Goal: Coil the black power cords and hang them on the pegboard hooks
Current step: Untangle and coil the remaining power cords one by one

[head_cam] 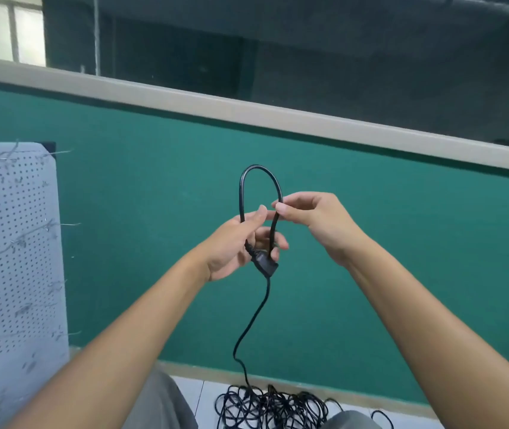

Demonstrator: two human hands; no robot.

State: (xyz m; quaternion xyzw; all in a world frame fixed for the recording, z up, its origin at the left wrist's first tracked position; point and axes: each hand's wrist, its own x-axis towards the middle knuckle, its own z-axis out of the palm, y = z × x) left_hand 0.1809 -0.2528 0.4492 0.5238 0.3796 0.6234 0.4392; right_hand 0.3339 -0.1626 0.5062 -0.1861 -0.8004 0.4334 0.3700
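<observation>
Green wall (154, 196); both hands loop cord (261, 173).

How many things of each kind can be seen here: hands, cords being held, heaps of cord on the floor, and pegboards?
Hands: 2, the left hand and the right hand, both holding the cord
Held black power cord: 1
Heap of tangled black cords on the floor: 1 (single cords cannot be counted)
Pegboard: 1
Total: 5
</observation>
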